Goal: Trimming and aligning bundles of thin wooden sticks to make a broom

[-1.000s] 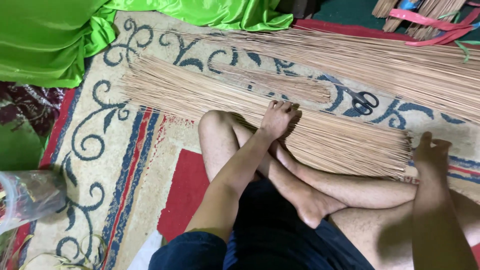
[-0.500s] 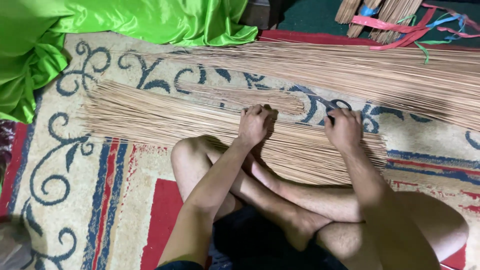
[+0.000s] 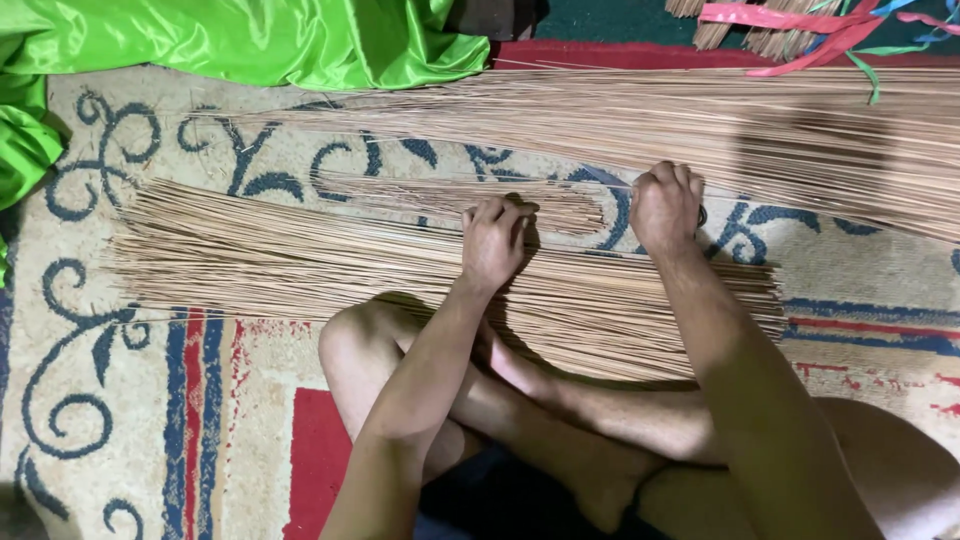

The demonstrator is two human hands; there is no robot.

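Three spreads of thin tan sticks lie on a patterned rug [image 3: 150,420], and a person sits cross-legged before them. At the far left a green cloth [image 3: 230,40] is bunched along the rug's top edge and runs down the left side. Just right of it begins the near bundle [image 3: 280,265], a wide flat layer of sticks lying lengthwise across the rug, reaching from the left border to past the person's knees. Above its middle lies a small bundle [image 3: 440,195], thinner and shorter, on the blue scrollwork. The left hand [image 3: 492,240] rests palm down where the near bundle and the small bundle meet, fingers curled loosely over the sticks, pressing on them rather than clasping any; I cannot tell whether a stick is pinched beneath. Right of it, a little apart, the right hand [image 3: 665,205] is closed in a fist at the right end of the small bundle, and a dark object peeps out at its right edge, too hidden to name. Behind both hands stretches the far bundle [image 3: 780,130], the largest, fanning wider toward the right edge. At the top right lie pink and green ribbons [image 3: 800,20] over more sticks.
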